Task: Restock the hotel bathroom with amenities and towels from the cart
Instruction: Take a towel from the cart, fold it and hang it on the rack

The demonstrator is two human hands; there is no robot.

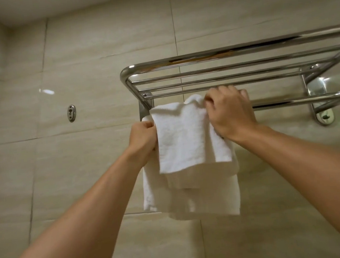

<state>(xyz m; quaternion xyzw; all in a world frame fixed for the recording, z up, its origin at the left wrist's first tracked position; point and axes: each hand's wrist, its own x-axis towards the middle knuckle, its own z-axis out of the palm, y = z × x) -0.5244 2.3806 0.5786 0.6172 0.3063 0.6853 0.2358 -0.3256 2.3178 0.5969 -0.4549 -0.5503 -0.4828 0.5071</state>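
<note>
A white towel [183, 144] hangs folded over the lower bar [298, 100] of a chrome wall rack [231, 61], at the bar's left end. Its layers drop in steps, the longest reaching well below the bar. My left hand [143, 139] grips the towel's left edge just under the bar. My right hand [230, 113] pinches the towel's top right corner up at the bar, fingers curled over the cloth. The bar under the towel is hidden.
The rack's upper shelf of several chrome rails [222, 77] sits just above my hands. Its right bracket [322, 113] is bolted to beige wall tiles. A small metal wall fitting [71, 113] sits to the left. A corner of the room lies far left.
</note>
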